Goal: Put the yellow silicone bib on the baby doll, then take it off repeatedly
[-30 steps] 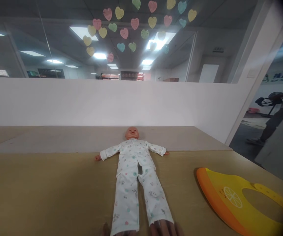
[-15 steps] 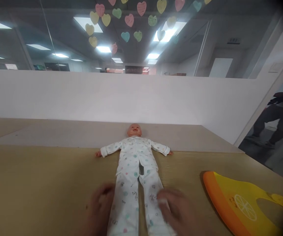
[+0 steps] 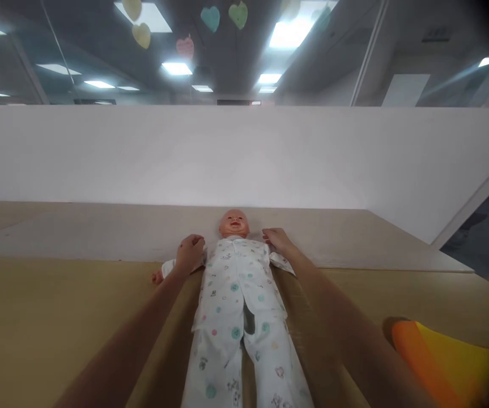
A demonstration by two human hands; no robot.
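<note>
A baby doll (image 3: 233,283) in a white printed top and trousers lies on its back, head at the far end. Beside the doll's shoulder on the left is my left hand (image 3: 190,250), its fingers loosely bent, partly covering the sleeve. My right hand (image 3: 278,240) is at the opposite shoulder, fingers reaching inward with a gap between them and the thumb. Neither hand visibly grips the clothing. The doll's head (image 3: 234,223) lies between both hands. Its trouser legs (image 3: 214,368) run out of view at the bottom.
A yellow and orange bib (image 3: 443,357) lies at the lower right, partly cut off. Behind the wooden table (image 3: 57,317) rises a white wall (image 3: 185,156) with glass above. Paper hearts (image 3: 210,18) are stuck on the glass.
Both hands have moved forward from beside the doll's legs to its shoulders. The view has shifted, so the bib now sits lower and further right.
</note>
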